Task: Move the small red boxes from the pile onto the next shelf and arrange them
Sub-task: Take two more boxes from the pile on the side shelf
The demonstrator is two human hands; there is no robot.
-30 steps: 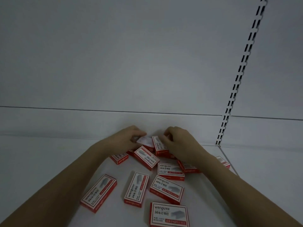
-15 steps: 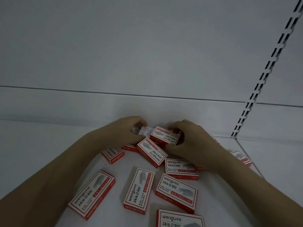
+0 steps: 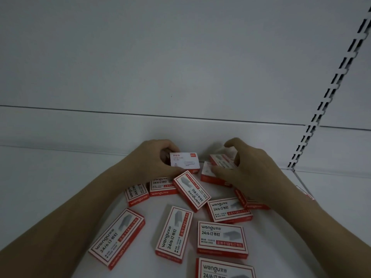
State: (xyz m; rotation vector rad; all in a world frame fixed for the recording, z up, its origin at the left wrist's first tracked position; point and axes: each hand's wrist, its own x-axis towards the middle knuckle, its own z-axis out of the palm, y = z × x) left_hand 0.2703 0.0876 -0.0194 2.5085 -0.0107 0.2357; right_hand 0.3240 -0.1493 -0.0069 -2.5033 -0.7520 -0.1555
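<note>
Several small red-and-white staple boxes lie scattered flat on the white shelf [image 3: 40, 187], among them one [image 3: 117, 237] at the front left and one [image 3: 221, 238] at the front right. At the back of the pile my left hand [image 3: 148, 159] grips a mostly white box [image 3: 184, 161], held up on edge with its face toward me. My right hand [image 3: 249, 167] curls over a red box [image 3: 221, 161] that lies tilted on top of another box [image 3: 208, 174], thumb on the near side.
The white back panel [image 3: 180, 67] rises right behind the pile. A slotted upright [image 3: 329, 87] runs up at the right, with the neighbouring shelf section [image 3: 337, 187] beyond it. A box edge [image 3: 304, 192] shows past my right wrist.
My left hand has lifted the white-faced box up and turned it toward me. My right hand has shifted right onto the tilted red box. The view has moved closer.
</note>
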